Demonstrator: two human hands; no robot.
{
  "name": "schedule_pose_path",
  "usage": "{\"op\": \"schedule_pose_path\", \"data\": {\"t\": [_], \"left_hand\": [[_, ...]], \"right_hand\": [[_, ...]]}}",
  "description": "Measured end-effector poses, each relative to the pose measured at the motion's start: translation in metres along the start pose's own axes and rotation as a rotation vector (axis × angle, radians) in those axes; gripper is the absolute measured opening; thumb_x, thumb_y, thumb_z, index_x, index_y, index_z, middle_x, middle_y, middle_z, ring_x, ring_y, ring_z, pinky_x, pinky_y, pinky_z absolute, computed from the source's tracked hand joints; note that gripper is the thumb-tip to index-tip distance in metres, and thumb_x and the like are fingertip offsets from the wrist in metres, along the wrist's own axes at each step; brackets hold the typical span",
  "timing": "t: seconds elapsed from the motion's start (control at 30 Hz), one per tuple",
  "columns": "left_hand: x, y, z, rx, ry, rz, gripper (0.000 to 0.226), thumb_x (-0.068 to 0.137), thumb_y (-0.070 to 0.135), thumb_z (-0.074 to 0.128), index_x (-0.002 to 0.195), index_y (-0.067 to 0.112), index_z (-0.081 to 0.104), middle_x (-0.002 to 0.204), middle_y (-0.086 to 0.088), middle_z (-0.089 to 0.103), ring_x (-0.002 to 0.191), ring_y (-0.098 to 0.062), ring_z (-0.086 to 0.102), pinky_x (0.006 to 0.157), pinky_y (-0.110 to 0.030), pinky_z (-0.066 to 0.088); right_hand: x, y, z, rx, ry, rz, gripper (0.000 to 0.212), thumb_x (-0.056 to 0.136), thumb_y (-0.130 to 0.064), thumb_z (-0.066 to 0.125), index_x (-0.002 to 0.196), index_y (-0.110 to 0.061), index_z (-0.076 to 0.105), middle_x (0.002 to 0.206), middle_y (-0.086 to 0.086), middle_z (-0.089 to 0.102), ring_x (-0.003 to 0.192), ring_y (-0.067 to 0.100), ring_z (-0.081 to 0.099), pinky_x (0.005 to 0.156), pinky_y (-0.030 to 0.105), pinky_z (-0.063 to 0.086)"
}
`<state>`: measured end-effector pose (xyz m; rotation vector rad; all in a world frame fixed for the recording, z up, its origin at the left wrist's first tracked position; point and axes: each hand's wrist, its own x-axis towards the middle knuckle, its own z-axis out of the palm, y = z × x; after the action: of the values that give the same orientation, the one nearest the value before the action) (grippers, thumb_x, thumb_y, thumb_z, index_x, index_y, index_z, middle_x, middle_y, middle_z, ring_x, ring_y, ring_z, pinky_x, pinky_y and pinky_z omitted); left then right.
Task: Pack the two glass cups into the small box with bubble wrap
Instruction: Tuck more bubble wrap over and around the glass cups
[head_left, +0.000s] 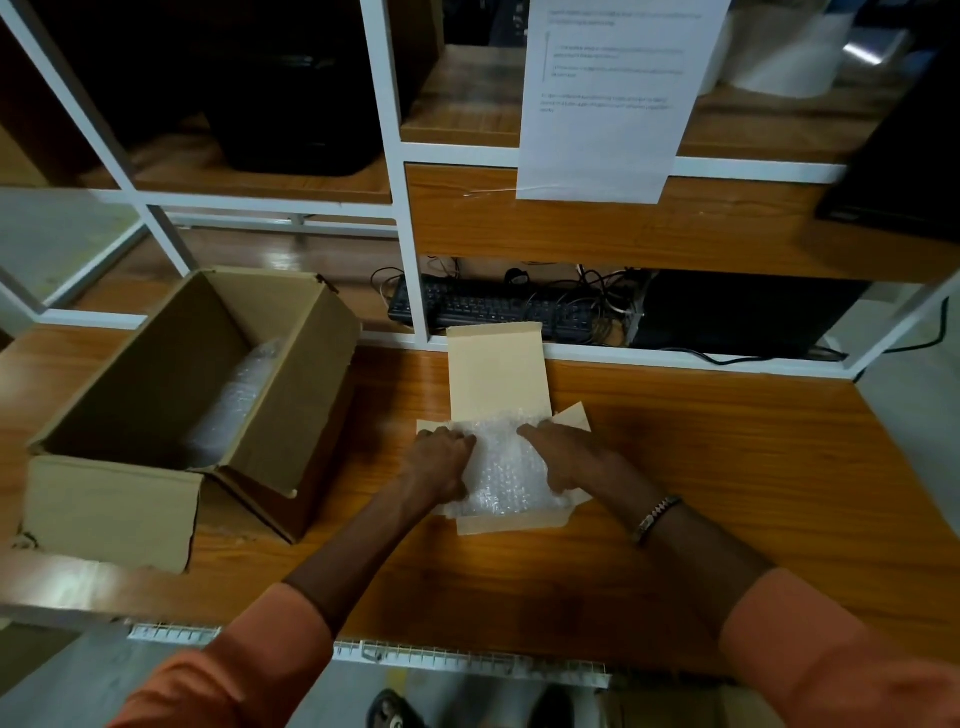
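Over the flat pale small box (496, 371), both hands press crinkly bubble wrap (506, 467): left hand (441, 460) curled gripping, right hand (569, 457) flat.

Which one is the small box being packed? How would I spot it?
Find the wooden table. Near its middle, under both hands, lies the small box, pale tan with its lid flap standing open and bubble wrap bulging inside. The large box to its left is darker brown and far deeper.

No text can be read: the white sheet of paper (613, 93) hanging over the front edge of the wooden shelf (623, 228) carries several lines of print, all too blurred to make out, and the keyboard (488, 306) keys show no legible marks
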<state>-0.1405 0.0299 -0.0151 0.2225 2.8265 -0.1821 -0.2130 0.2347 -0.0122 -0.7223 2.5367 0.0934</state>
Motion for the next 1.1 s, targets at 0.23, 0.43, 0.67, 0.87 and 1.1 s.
{"op": "schedule_pose_path", "data": {"t": [0.23, 0.43, 0.67, 0.87, 1.1], "left_hand": [[0.012, 0.012, 0.009, 0.003, -0.066, 0.051, 0.113, 0.081, 0.045, 0.086, 0.163, 0.004, 0.019, 0.157, -0.021, 0.045, 0.14, -0.038, 0.05, 0.117, -0.044, 0.044], [0.026, 0.007, 0.019, 0.008, -0.1, 0.081, 0.105, 0.078, 0.056, 0.083, 0.156, 0.007, 0.034, 0.156, -0.017, 0.045, 0.139, -0.034, 0.05, 0.117, -0.05, 0.042], [0.025, -0.007, 0.029, 0.045, -0.024, 0.146, 0.106, 0.082, 0.069, 0.072, 0.162, 0.014, 0.029, 0.167, -0.012, 0.034, 0.155, -0.032, 0.027, 0.125, -0.054, 0.021], [0.04, -0.016, 0.02, 0.095, -0.053, 0.292, 0.114, 0.08, 0.079, 0.066, 0.161, 0.007, 0.028, 0.166, -0.015, 0.037, 0.153, -0.028, 0.037, 0.13, -0.047, 0.005], [0.046, -0.01, 0.035, 0.029, -0.017, 0.276, 0.122, 0.073, 0.079, 0.071, 0.159, 0.004, 0.026, 0.158, -0.016, 0.047, 0.142, -0.027, 0.051, 0.129, -0.042, -0.003]], "right_hand": [[0.001, -0.009, 0.006, 0.136, -0.008, 0.003, 0.124, 0.073, 0.005, 0.085, 0.165, -0.019, 0.006, 0.167, 0.015, 0.021, 0.139, 0.035, 0.048, 0.093, 0.037, 0.058], [0.004, -0.008, 0.002, 0.112, -0.057, 0.001, 0.135, 0.067, -0.003, 0.094, 0.165, -0.015, 0.003, 0.167, 0.015, 0.027, 0.141, 0.036, 0.047, 0.1, 0.043, 0.057], [0.007, -0.013, 0.011, -0.182, 0.012, -0.06, 0.12, 0.077, -0.016, 0.088, 0.165, -0.013, 0.006, 0.162, 0.019, 0.029, 0.141, 0.035, 0.042, 0.098, 0.043, 0.052], [0.022, -0.005, 0.004, -0.202, -0.01, -0.111, 0.1, 0.052, -0.056, 0.095, 0.133, -0.019, 0.051, 0.132, 0.007, 0.06, 0.121, 0.026, 0.057, 0.097, 0.04, 0.049], [0.017, 0.0, 0.03, -0.27, 0.116, -0.096, 0.109, 0.061, -0.056, 0.083, 0.149, -0.011, 0.036, 0.14, 0.011, 0.054, 0.126, 0.03, 0.046, 0.105, 0.047, 0.032]]}}
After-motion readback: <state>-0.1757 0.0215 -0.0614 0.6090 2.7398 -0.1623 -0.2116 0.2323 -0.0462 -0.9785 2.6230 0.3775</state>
